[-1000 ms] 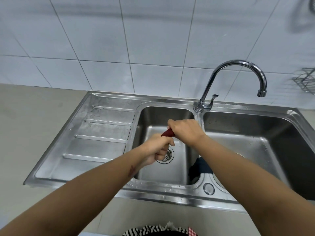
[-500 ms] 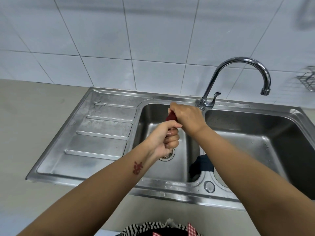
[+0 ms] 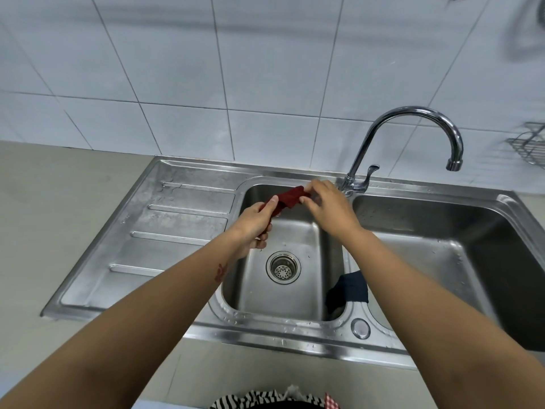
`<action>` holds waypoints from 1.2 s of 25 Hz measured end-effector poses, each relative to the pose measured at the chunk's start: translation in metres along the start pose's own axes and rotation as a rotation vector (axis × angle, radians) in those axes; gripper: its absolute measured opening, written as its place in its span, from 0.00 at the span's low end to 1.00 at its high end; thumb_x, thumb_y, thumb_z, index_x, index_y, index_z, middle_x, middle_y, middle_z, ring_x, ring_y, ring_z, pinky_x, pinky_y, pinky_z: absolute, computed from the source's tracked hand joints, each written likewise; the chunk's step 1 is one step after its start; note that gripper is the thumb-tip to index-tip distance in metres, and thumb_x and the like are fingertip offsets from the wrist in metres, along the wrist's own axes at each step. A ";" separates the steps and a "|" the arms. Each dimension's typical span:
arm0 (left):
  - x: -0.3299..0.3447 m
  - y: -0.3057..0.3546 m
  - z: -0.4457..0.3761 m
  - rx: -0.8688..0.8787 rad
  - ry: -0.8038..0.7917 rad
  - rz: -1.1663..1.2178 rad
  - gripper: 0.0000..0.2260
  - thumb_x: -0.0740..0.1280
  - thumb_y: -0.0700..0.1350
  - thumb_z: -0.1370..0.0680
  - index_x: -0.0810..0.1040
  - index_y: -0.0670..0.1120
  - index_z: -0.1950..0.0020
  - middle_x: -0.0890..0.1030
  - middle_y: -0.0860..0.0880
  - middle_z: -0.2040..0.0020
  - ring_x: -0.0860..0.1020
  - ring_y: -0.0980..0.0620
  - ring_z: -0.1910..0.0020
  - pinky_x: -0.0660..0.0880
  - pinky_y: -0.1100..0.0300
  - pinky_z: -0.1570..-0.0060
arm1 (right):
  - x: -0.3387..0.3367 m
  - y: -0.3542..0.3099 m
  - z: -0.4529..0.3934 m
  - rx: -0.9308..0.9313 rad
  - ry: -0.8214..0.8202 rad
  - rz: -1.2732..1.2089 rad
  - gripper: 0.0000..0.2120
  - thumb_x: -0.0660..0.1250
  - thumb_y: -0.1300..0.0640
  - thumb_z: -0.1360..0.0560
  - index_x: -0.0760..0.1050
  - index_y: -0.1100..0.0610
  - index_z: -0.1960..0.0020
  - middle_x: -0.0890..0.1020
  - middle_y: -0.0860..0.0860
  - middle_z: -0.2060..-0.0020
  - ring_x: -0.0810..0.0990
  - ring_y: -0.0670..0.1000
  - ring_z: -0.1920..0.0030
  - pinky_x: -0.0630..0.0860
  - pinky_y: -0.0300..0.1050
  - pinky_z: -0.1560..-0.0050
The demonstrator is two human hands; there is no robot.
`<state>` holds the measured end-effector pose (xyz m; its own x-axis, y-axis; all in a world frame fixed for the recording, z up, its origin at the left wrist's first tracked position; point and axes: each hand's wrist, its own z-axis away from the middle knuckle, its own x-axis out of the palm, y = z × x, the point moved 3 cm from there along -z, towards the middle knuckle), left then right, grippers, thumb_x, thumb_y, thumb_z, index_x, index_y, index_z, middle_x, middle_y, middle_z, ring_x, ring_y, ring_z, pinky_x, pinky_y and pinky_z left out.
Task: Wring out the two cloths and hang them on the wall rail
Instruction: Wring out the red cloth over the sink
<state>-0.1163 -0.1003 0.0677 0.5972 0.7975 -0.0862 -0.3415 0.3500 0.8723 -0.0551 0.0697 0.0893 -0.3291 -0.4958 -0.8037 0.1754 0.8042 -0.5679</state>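
Note:
A small dark red cloth (image 3: 287, 199) is stretched between both hands above the back of the left sink basin (image 3: 283, 302). My left hand (image 3: 255, 225) grips its lower left end in a fist. My right hand (image 3: 330, 206) pinches its upper right end with the fingertips. A dark blue cloth (image 3: 351, 292) lies draped over the divider between the two basins, partly hidden by my right forearm. No wall rail is clearly visible.
A chrome gooseneck faucet (image 3: 413, 113) arches over the right basin (image 3: 442, 261). A ribbed draining board (image 3: 165, 231) lies to the left, with a beige counter (image 3: 59, 202) around it. A wire rack (image 3: 528, 146) hangs on the tiled wall at right.
The hands were close together with the red cloth twisted tight between them. Now they have moved up and apart, and the cloth is partly unfolded between them.

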 end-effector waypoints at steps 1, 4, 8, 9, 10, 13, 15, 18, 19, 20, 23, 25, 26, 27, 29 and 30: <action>-0.002 0.000 -0.001 0.049 0.007 -0.069 0.17 0.59 0.61 0.22 0.74 0.49 0.45 0.69 0.49 0.67 0.65 0.54 0.74 0.65 0.64 0.76 | -0.001 -0.001 -0.002 0.008 0.022 -0.031 0.07 0.66 0.53 0.23 0.75 0.55 0.49 0.74 0.51 0.52 0.74 0.51 0.52 0.69 0.45 0.51; -0.009 0.000 -0.006 0.225 0.075 -0.392 0.16 0.60 0.59 0.22 0.72 0.53 0.39 0.77 0.48 0.59 0.74 0.52 0.65 0.74 0.59 0.64 | -0.003 -0.005 -0.008 0.031 0.074 -0.121 0.06 0.66 0.55 0.24 0.75 0.57 0.57 0.73 0.51 0.57 0.74 0.56 0.51 0.68 0.46 0.51; -0.012 0.001 -0.011 0.363 0.150 -0.687 0.27 0.63 0.68 0.36 0.68 0.68 0.37 0.79 0.48 0.44 0.77 0.48 0.44 0.74 0.51 0.40 | -0.003 -0.018 -0.013 0.130 0.036 -0.221 0.10 0.62 0.53 0.21 0.70 0.54 0.61 0.75 0.48 0.64 0.75 0.54 0.56 0.70 0.51 0.52; -0.009 0.005 -0.010 0.417 0.143 -0.677 0.27 0.64 0.67 0.36 0.68 0.68 0.37 0.79 0.49 0.44 0.76 0.48 0.43 0.73 0.51 0.39 | -0.003 -0.022 -0.013 0.148 0.016 -0.247 0.12 0.61 0.52 0.21 0.68 0.52 0.62 0.74 0.46 0.66 0.74 0.53 0.58 0.71 0.51 0.53; -0.005 0.010 -0.008 0.488 0.130 -0.644 0.26 0.66 0.64 0.34 0.70 0.65 0.37 0.79 0.50 0.44 0.76 0.50 0.43 0.72 0.52 0.40 | -0.002 -0.025 -0.014 0.152 0.003 -0.260 0.13 0.61 0.51 0.21 0.67 0.50 0.64 0.74 0.45 0.67 0.73 0.52 0.58 0.71 0.51 0.53; 0.003 0.026 0.000 0.644 0.130 -0.525 0.09 0.68 0.49 0.25 0.78 0.51 0.46 0.82 0.51 0.51 0.78 0.51 0.50 0.74 0.55 0.47 | -0.002 -0.028 -0.016 0.170 0.005 -0.289 0.15 0.62 0.50 0.21 0.65 0.51 0.66 0.72 0.45 0.70 0.72 0.51 0.61 0.69 0.49 0.56; 0.001 0.033 0.002 0.656 0.227 -0.500 0.02 0.66 0.45 0.22 0.76 0.50 0.55 0.80 0.52 0.59 0.77 0.51 0.57 0.71 0.59 0.55 | -0.004 -0.025 -0.018 0.202 0.029 -0.311 0.18 0.63 0.48 0.22 0.63 0.52 0.67 0.70 0.47 0.72 0.70 0.51 0.65 0.66 0.47 0.60; -0.006 0.040 0.003 0.641 0.349 -0.402 0.06 0.65 0.44 0.22 0.72 0.50 0.59 0.77 0.54 0.64 0.75 0.51 0.61 0.67 0.62 0.61 | -0.009 -0.020 -0.018 0.234 0.045 -0.355 0.20 0.65 0.47 0.23 0.61 0.52 0.68 0.68 0.48 0.73 0.67 0.50 0.69 0.65 0.46 0.62; -0.008 0.043 0.002 0.624 0.360 -0.357 0.06 0.66 0.45 0.22 0.72 0.49 0.59 0.76 0.55 0.65 0.74 0.51 0.61 0.68 0.62 0.61 | -0.010 -0.018 -0.016 0.234 0.041 -0.403 0.19 0.66 0.46 0.24 0.62 0.52 0.66 0.70 0.49 0.73 0.68 0.49 0.69 0.66 0.45 0.63; -0.011 0.046 0.001 0.604 0.373 -0.321 0.06 0.66 0.46 0.22 0.73 0.48 0.59 0.75 0.55 0.66 0.74 0.51 0.62 0.68 0.61 0.60 | -0.011 -0.017 -0.014 0.226 0.017 -0.471 0.17 0.68 0.46 0.25 0.65 0.53 0.63 0.74 0.50 0.72 0.71 0.49 0.70 0.68 0.45 0.65; -0.023 0.053 -0.003 0.547 0.445 -0.282 0.07 0.66 0.48 0.23 0.75 0.44 0.55 0.76 0.52 0.63 0.74 0.50 0.60 0.68 0.59 0.59 | -0.015 -0.018 -0.008 0.147 -0.164 -0.507 0.14 0.72 0.47 0.28 0.73 0.55 0.53 0.75 0.47 0.73 0.71 0.45 0.74 0.68 0.39 0.71; -0.034 0.058 -0.005 0.528 0.467 -0.244 0.08 0.67 0.48 0.23 0.75 0.43 0.54 0.76 0.51 0.62 0.73 0.51 0.61 0.69 0.59 0.59 | -0.013 -0.014 -0.008 0.055 -0.215 -0.320 0.07 0.71 0.51 0.27 0.77 0.54 0.55 0.71 0.44 0.73 0.67 0.44 0.72 0.65 0.41 0.66; -0.039 0.060 -0.004 0.517 0.466 -0.232 0.08 0.67 0.48 0.23 0.74 0.44 0.55 0.75 0.52 0.63 0.73 0.52 0.62 0.69 0.59 0.60 | -0.012 -0.009 -0.010 0.052 -0.195 -0.250 0.05 0.70 0.54 0.26 0.77 0.53 0.58 0.71 0.44 0.73 0.68 0.43 0.70 0.65 0.42 0.64; -0.043 0.063 -0.003 0.511 0.454 -0.218 0.07 0.67 0.48 0.23 0.73 0.45 0.57 0.75 0.53 0.64 0.73 0.53 0.63 0.70 0.59 0.62 | -0.013 -0.004 -0.012 0.077 -0.154 -0.216 0.05 0.68 0.56 0.25 0.76 0.52 0.59 0.72 0.44 0.71 0.69 0.44 0.69 0.66 0.44 0.63; -0.049 0.066 -0.001 0.509 0.376 -0.183 0.08 0.67 0.46 0.23 0.73 0.47 0.60 0.75 0.53 0.67 0.75 0.55 0.67 0.72 0.61 0.68 | -0.013 0.005 -0.011 0.141 -0.072 -0.267 0.03 0.69 0.55 0.26 0.76 0.53 0.58 0.77 0.47 0.65 0.75 0.47 0.63 0.74 0.49 0.56; -0.049 0.068 0.001 0.506 0.314 -0.182 0.07 0.67 0.45 0.23 0.73 0.46 0.61 0.76 0.53 0.68 0.76 0.56 0.69 0.72 0.62 0.71 | -0.012 0.006 -0.010 0.161 -0.066 -0.313 0.05 0.71 0.53 0.27 0.76 0.52 0.54 0.78 0.49 0.59 0.76 0.49 0.58 0.75 0.49 0.51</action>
<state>-0.1677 -0.1157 0.1316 0.3450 0.8805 -0.3252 0.1779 0.2789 0.9437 -0.0590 0.0833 0.0976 -0.3299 -0.7345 -0.5930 0.2213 0.5505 -0.8050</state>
